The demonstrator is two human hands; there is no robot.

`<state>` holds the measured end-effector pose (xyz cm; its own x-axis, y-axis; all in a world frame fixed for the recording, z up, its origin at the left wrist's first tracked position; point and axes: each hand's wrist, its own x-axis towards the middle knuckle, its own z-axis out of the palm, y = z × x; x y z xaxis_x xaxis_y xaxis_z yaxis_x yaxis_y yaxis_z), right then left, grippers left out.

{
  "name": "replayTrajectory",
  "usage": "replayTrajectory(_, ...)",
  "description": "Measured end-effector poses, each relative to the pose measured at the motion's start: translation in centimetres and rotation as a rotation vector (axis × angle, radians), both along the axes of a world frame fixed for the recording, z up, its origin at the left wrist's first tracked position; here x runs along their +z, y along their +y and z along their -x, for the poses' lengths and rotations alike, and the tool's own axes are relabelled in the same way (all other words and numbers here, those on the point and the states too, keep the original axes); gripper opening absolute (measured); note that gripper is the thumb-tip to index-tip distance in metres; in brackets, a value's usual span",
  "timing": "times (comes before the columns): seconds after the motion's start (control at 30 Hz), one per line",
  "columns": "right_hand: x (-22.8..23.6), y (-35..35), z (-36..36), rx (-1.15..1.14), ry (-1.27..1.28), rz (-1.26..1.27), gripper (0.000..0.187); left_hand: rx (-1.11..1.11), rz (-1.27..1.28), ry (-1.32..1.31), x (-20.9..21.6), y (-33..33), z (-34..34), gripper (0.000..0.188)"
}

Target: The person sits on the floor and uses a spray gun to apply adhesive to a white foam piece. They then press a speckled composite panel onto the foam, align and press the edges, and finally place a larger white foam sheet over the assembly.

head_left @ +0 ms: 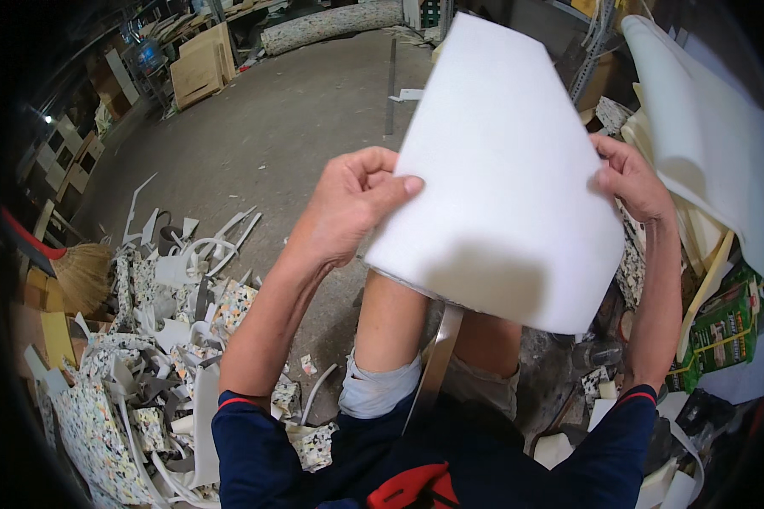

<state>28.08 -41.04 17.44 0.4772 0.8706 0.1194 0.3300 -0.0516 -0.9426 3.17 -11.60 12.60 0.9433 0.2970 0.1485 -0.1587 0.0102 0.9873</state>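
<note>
A white foam sheet (501,170), cut with slanted sides, is held up in front of me over my knees. My left hand (356,197) pinches its left edge, thumb on the upper face and fingers partly hidden behind. On the opposite edge, my right hand (632,178) is closed on the sheet with its fingers curled. Below the sheet, between my legs, a flat metal strip like a blade (437,365) slants upward; its upper end is hidden by the foam. A dark shadow falls across the sheet's lower part.
Speckled and white foam scraps (161,339) pile up at left, beside a broom (81,276). On the right are a large pale sheet (705,127), green packages (721,331) and more scraps. A rolled foam mat (331,30) and leaning boards (204,68) lie at the back.
</note>
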Motion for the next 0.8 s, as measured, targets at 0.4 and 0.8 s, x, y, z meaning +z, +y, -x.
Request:
replayTrajectory(0.4, -1.3, -6.4, 1.1, -0.211, 0.039, 0.187, 0.048, 0.09, -0.203, 0.117, -2.1, 3.3, -0.3, 0.032)
replayTrajectory(0.8, -3.6, -6.7, 4.3, -0.313, 0.035, 0.279, 0.043, 0.074, -0.24, 0.083, -4.9, 4.0, -1.1, 0.033)
